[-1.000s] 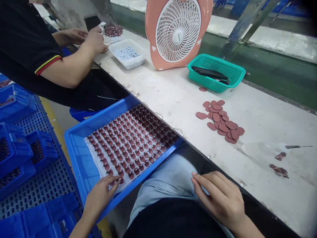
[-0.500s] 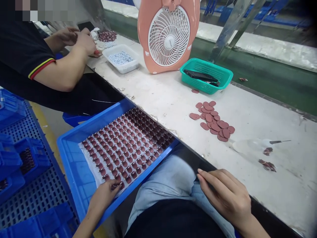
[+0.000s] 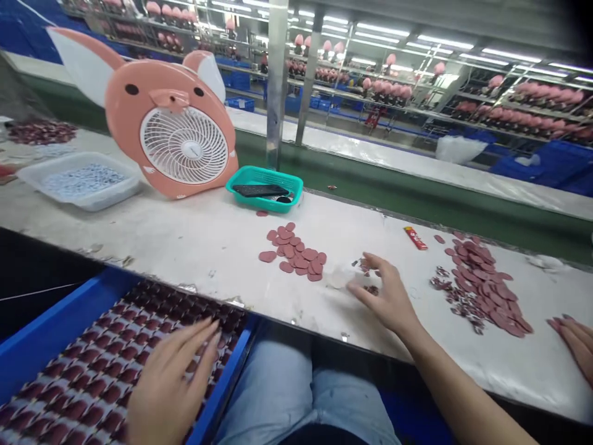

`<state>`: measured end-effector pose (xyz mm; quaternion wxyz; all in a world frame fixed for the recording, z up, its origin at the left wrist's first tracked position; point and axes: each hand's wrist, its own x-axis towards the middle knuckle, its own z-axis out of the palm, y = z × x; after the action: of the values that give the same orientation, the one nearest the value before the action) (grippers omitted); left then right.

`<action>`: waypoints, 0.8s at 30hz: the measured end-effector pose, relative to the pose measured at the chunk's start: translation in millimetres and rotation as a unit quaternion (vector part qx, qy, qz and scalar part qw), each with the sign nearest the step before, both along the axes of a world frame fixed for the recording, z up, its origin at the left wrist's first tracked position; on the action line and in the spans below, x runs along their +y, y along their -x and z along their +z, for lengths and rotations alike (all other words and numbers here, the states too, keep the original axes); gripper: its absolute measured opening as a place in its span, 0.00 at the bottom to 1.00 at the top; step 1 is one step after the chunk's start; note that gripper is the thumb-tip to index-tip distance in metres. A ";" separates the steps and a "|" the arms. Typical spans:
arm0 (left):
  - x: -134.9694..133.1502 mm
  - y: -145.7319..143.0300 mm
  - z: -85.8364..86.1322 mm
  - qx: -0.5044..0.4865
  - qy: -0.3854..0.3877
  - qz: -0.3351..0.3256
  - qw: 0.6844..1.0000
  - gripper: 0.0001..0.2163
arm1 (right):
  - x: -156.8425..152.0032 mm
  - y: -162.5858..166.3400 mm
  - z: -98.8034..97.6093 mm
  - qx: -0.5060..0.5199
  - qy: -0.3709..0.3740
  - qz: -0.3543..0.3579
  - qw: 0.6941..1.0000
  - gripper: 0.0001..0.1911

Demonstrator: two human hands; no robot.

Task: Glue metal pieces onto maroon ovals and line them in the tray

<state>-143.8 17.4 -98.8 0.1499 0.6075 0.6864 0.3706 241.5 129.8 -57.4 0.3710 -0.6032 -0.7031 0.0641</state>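
Head view: our right hand (image 3: pixel 386 293) spreads thumb and fingers wide beside a translucent bottle (image 3: pixel 337 279) and small brown pieces (image 3: pixel 372 289) on the tabletop (image 3: pixel 194 238); a careless sweep could roll the bottle. Our left hand (image 3: pixel 167 380), fingers close together, hangs over the blue tray (image 3: pixel 50 327); we can't tell whether it holds anything, and brushing low could disturb the rows. We count one bottle, one tray, one fan (image 3: pixel 125 117), one green basket (image 3: pixel 296 183) and two piles of oval discs (image 3: pixel 309 254), too overlapped to count singly.
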 end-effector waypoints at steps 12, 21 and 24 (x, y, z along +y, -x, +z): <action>147.9 -73.5 50.3 0.171 0.002 -0.062 0.983 0.15 | 5.8 39.9 13.1 0.189 0.128 0.088 0.970 0.12; 83.9 -101.5 25.7 -0.011 0.015 -0.151 0.988 0.12 | -43.3 94.9 10.9 0.367 0.203 0.137 0.897 0.09; 87.4 -109.3 33.0 -0.076 0.023 -0.127 0.989 0.13 | -39.1 95.8 8.4 0.405 0.214 0.128 0.880 0.10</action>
<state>-34.6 104.8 -65.8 0.2615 0.6561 0.5986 0.3779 145.7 90.6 -48.9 0.4743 -0.4937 -0.5316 0.4986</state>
